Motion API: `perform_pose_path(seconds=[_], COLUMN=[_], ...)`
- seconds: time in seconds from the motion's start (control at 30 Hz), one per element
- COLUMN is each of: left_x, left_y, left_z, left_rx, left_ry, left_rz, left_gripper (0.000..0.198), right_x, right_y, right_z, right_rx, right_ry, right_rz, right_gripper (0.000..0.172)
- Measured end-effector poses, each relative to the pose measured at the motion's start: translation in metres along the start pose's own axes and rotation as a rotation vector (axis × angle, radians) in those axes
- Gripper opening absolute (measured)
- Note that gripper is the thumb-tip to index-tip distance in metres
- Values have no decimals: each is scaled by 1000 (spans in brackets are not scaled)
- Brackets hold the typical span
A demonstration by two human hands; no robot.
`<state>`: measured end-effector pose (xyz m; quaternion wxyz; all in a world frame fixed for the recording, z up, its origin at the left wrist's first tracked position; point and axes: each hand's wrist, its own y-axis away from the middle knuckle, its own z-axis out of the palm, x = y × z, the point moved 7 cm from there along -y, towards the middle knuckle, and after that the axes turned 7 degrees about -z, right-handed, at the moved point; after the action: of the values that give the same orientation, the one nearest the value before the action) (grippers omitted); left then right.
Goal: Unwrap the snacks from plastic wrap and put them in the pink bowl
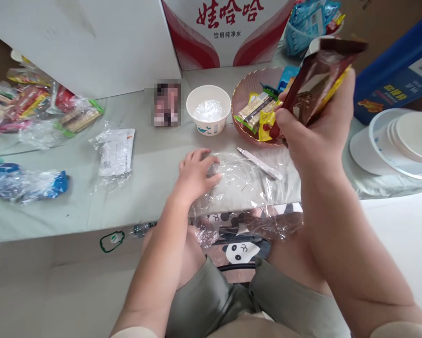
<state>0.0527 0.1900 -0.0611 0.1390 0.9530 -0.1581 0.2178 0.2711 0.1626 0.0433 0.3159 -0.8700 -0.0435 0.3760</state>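
Observation:
My right hand (320, 126) is raised over the right side of a pink scalloped bowl (244, 87), with its fingers closed around a dark brown snack packet (311, 77). In that bowl lie a bar in clear wrap with green ends (255, 112) and a yellow packet (267, 124). My left hand (196, 173) rests on the table, fingers spread, at the left edge of a clear plastic bag (239, 183). The bag spreads over the table edge towards my lap. A slim pale tool (260, 164), its kind unclear, lies at the bag's right side.
A white paper bowl (211, 127) with clear plastic inside stands beyond my left hand. Wrapped snacks (31, 103) and a blue-and-clear packet (27, 183) lie left. Boxes (228, 47) stand behind. At right, a tub (364, 150) holds stacked white cups near a blue box (383, 84).

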Motion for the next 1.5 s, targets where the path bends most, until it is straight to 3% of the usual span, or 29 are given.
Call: perform_pose_path(seconds=[0.1,0.23,0.3,0.4,0.47,0.57,0.67,0.87,1.07,1.17,1.37,1.5], left_x=[1,-1,-3,-3,-3,-3,-3,-3,-1,0,-1,-1], left_y=[-2,-6,-8,-8,-8,-7,-6,-6,-6,-6,-7,-6], left_z=[0,0,0,0,-1,-1,-1,0,-1,-1,-1,-2], left_rx=[-22,-7,-4,-10,-12,-12,-8,1,-8,-7,-16,-14], left_ry=[-3,8,18,18,17,20,23,14,9,7,6,20], left_rz=[-14,-42,-48,-45,-45,-50,-49,-49,-66,-68,-75,-72], left_gripper=[32,33,33,33,34,34,34,34,34,34,34,34], right_x=[24,57,65,62,53,39,42,58,35,34,43,55], right_y=[-9,-3,2,10,14,16,16,18,21,22,18,19], right_z=[-16,-3,-3,-13,-21,-24,-14,-4,9,17,-3,-6], right_rx=[97,-96,-114,-33,11,3,-101,-175,-211,-236,-47,-83], right_ry=[169,293,338,422,453,397,288,325,282,255,256,323], right_rz=[31,47,1,-31,-22,-13,50,209,13,22,65,83], right_gripper=[36,43,51,61,56,29,6,8,26,26,24,23])
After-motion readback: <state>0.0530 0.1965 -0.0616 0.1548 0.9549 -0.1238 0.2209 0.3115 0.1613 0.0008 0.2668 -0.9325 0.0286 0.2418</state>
